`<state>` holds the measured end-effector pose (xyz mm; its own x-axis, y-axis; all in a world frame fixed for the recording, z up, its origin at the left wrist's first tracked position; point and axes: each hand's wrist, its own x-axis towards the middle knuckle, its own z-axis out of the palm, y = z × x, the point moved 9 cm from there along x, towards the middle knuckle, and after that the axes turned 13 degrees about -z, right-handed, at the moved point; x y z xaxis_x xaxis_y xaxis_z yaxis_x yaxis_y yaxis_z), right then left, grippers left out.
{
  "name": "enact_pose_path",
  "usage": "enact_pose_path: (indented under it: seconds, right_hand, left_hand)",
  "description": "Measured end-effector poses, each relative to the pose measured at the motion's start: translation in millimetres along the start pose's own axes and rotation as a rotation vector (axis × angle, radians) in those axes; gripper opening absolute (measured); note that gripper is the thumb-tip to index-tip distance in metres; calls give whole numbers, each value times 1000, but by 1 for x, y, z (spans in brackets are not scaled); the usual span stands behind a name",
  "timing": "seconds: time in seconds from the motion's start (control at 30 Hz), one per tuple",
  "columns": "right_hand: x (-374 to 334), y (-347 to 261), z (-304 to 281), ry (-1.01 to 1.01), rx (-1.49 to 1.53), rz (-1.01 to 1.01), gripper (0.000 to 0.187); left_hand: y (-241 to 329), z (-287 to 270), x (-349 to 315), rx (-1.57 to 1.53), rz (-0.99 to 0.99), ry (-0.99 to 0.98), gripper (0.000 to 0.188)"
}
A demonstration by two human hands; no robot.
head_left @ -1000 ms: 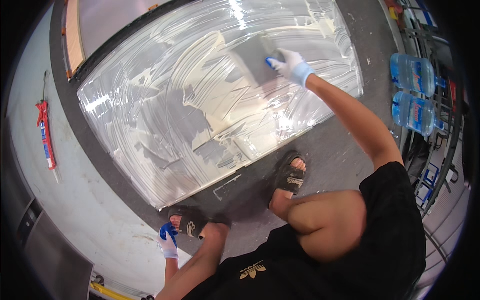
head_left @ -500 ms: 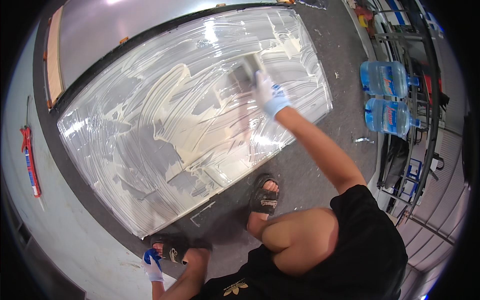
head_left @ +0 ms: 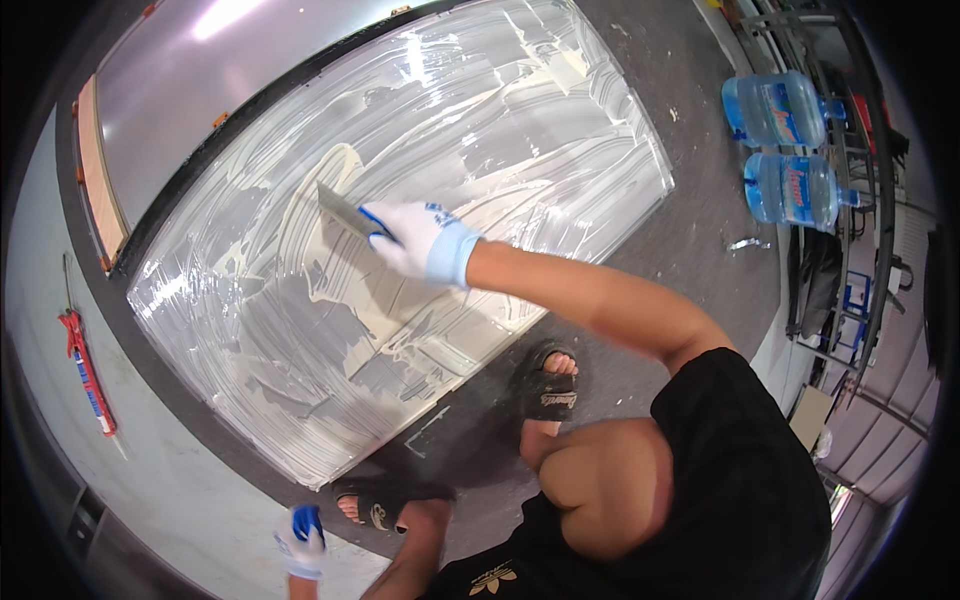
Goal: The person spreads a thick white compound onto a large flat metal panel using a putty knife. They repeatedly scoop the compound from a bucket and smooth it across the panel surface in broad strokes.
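In my right hand (head_left: pixel 415 238), in a white work glove with a light blue cuff, is a trowel (head_left: pixel 345 212) with a flat metal blade and a blue handle. The blade rests on a large flat panel (head_left: pixel 500 165) coated with streaky cream-white paste (head_left: pixel 345 265). Curved ridges and thicker patches of the paste run across it, thinner grey areas between them. At the lower left, my left hand (head_left: pixel 300 545), gloved the same way, is closed on a dark blue object (head_left: pixel 306 521); its kind cannot be made out. That hand hangs beside my sandalled foot, off the panel.
A red caulking gun (head_left: pixel 88 375) lies on the pale floor at the left. Beyond the panel's black far edge is a smooth shiny sheet (head_left: pixel 270 90) with a wooden strip (head_left: pixel 98 175). Two large water bottles (head_left: pixel 780 110) lie by a metal rack (head_left: pixel 875 200) at the right.
My right hand has swept the trowel from the panel's upper right to its middle, leftward and slightly nearer. The view has shifted a little. The left hand stays low beside my foot.
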<state>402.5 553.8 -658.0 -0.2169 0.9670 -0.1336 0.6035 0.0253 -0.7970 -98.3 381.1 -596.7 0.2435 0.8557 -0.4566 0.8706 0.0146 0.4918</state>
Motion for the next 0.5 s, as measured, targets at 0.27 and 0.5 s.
enact_pose_path:
  seconds: [0.27, 0.5]
  right_hand:
    - [-17, 29, 1, -97, 45, 206, 30]
    - [-62, 147, -94, 306, 37, 383, 47]
  left_hand:
    - [350, 19, 274, 429, 655, 72, 63]
    - [445, 98, 287, -72, 611, -197, 36]
